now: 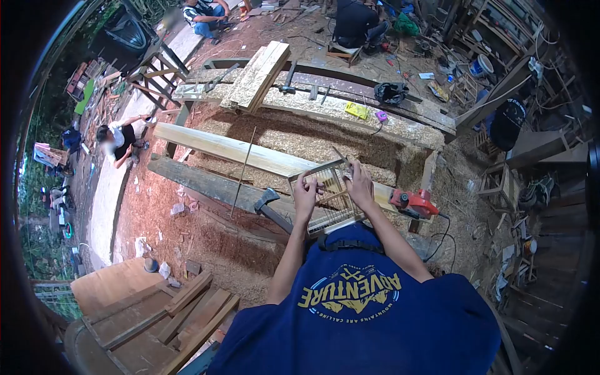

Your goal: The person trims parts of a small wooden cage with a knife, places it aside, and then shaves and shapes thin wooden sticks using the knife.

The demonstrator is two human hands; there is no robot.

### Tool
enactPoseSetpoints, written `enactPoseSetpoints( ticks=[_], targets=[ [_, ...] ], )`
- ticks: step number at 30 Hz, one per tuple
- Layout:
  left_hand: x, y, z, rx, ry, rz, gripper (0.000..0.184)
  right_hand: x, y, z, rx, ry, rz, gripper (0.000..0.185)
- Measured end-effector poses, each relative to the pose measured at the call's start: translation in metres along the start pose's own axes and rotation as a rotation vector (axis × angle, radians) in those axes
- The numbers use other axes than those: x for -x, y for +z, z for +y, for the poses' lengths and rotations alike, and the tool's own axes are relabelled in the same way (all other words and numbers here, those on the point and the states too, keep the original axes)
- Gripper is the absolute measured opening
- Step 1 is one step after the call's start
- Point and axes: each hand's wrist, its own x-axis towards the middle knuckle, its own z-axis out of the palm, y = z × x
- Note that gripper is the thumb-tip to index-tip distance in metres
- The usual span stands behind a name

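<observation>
A small wooden frame (333, 206) with thin parallel bars, like a cage panel, rests at my waist over the bench edge. My left hand (306, 195) is closed at its left side, with the thumb and fingers curled together over the frame's edge. My right hand (359, 186) is closed at the frame's upper right corner. From its fingers a thin stick (339, 154) points up and to the left. What lies between the left fingertips is too small to make out.
A hatchet (267, 201) lies left of my hands, and a red power tool (414, 204) with a cord lies right. A long plank (231, 149) crosses the bench. Beyond are stacked boards (259, 75), a hammer (289, 82) and a yellow packet (356, 110). Other people sit farther off.
</observation>
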Motion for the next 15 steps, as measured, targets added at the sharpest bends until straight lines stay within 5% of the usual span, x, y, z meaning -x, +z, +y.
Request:
enactPoseSetpoints(
  ticks=[5,15],
  targets=[
    [0.005,0.004,0.003,-0.410,0.067,0.055,0.037,0.008,0.008,0.019,-0.049,0.188,-0.004,0.039],
    [0.017,0.000,-0.005,-0.529,0.155,0.049,0.041,0.024,0.002,0.038,-0.111,0.317,-0.106,0.040]
  ],
)
